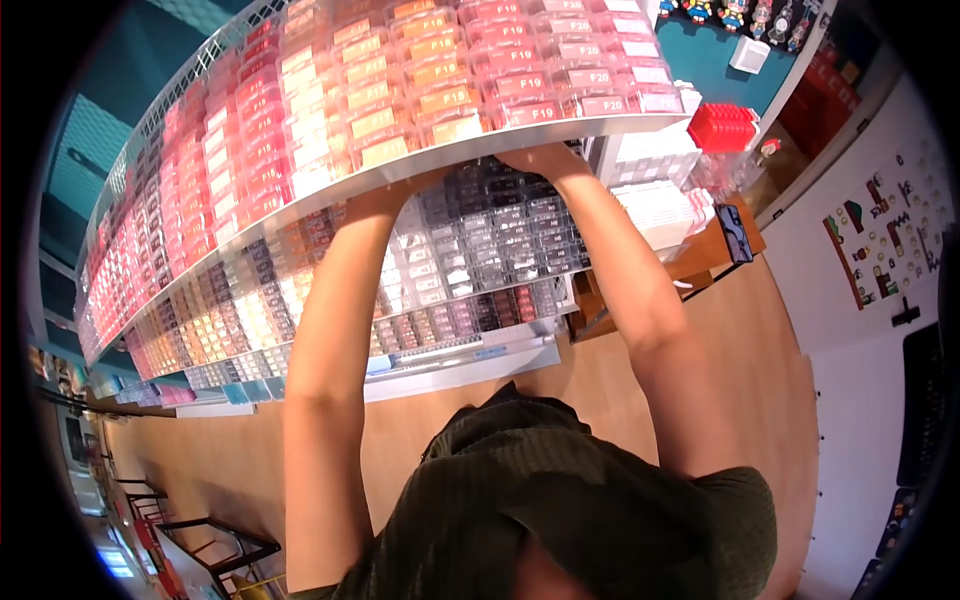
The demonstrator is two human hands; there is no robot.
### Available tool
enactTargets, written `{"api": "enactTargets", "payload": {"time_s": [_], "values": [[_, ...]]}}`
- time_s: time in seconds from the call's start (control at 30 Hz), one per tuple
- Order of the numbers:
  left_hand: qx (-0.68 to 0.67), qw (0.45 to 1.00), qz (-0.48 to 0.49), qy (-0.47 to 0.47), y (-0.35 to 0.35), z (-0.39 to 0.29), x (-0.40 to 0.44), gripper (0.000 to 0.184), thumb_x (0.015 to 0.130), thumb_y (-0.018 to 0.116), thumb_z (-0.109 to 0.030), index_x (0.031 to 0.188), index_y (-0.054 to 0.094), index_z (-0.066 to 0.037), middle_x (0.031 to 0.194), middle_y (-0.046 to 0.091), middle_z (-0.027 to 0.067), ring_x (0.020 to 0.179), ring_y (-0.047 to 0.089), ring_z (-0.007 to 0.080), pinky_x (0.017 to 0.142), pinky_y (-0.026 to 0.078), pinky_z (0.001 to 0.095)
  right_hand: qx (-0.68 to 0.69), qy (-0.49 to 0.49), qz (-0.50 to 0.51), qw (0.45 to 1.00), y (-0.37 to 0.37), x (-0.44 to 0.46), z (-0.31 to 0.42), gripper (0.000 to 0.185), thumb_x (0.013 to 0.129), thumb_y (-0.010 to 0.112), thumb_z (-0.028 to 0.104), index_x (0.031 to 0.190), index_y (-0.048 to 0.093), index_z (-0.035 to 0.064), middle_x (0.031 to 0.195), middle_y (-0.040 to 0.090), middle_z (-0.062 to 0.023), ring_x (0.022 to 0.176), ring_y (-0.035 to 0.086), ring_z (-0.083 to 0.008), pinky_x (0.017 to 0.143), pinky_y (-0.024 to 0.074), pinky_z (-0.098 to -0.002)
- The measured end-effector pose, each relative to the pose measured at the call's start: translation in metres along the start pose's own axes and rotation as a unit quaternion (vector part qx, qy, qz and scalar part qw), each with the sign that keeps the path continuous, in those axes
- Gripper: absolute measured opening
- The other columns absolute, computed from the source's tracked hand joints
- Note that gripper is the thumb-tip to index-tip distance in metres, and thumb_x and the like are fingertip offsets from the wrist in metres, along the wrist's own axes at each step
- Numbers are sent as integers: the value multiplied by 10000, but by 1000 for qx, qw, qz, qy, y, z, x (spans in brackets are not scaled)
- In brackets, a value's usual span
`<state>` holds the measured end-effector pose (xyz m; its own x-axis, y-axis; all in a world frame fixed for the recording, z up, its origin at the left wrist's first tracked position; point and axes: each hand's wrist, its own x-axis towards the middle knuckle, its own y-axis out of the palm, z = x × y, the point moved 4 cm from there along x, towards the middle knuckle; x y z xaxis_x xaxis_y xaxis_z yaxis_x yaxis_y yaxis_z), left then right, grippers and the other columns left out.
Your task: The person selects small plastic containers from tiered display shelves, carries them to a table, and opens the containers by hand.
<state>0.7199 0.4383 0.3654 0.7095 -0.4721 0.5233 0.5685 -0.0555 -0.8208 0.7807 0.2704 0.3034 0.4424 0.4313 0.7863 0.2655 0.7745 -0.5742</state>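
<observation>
Both my arms reach forward beneath the front lip (450, 158) of a tilted upper shelf. Of my left hand (428, 180), only the part near the wrist shows under the lip. The back of my right hand (540, 158) is partly visible farther right. Shelf and shadow hide the fingers of both hands, so what they touch or hold cannot be made out. Between my forearms lie rows of small clear boxes with black and grey contents (490, 225) on the shelf below. Above, clear labelled boxes (520, 60) run from red through orange to pink.
Lower tiers hold more small boxes (250, 300). To the right are white containers (660, 210), a red bin (724, 128) and a wooden table (700, 255) with a dark phone-like object (735, 235). Figurines (735, 15) hang at upper right. A black metal frame (220, 540) stands at lower left.
</observation>
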Motion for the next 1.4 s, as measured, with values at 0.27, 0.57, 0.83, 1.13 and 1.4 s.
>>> {"api": "enactTargets", "payload": {"time_s": [0.27,0.57,0.83,1.13,1.4], "values": [[-41,970,-241,-19,19,29,-26,562,847,702,-468,1269,608,-109,1288,606,103,1223,536,281,1058,415,414,-88,-92,-156,979,6,-12,-8,417,902,625,299,1249,580,72,1268,586,-169,1183,534,-392,1003,416,-539],[-654,646,-19,-393,-38,-7,-129,347,807,772,0,1133,655,-3,1011,704,69,881,662,131,779,542,275,401,155,94,898,-33,-31,126,734,682,845,40,1352,544,52,1133,646,-98,1022,619,-175,918,496,-332],[-702,584,-114,-391,-54,-16,-227,299,882,709,-40,1174,650,-11,1089,693,56,987,651,131,855,523,264,413,53,139,899,19,-33,200,598,661,812,-29,1230,647,49,1118,625,-76,919,616,-184,841,517,-306],[-800,435,-185,-369,-53,-6,-273,343,975,634,-219,1260,613,-30,1206,646,66,1101,613,155,937,501,328,393,65,136,907,42,-18,250,554,669,790,-60,1197,668,58,1165,626,-80,997,613,-189,893,510,-309],[-785,437,-184,-399,-61,11,-302,321,947,663,-145,1254,638,-55,1142,684,40,959,622,79,826,499,236,365,85,125,918,61,-22,281,562,672,772,-70,1206,665,68,1184,615,-92,979,612,-181,875,515,-304]]}}
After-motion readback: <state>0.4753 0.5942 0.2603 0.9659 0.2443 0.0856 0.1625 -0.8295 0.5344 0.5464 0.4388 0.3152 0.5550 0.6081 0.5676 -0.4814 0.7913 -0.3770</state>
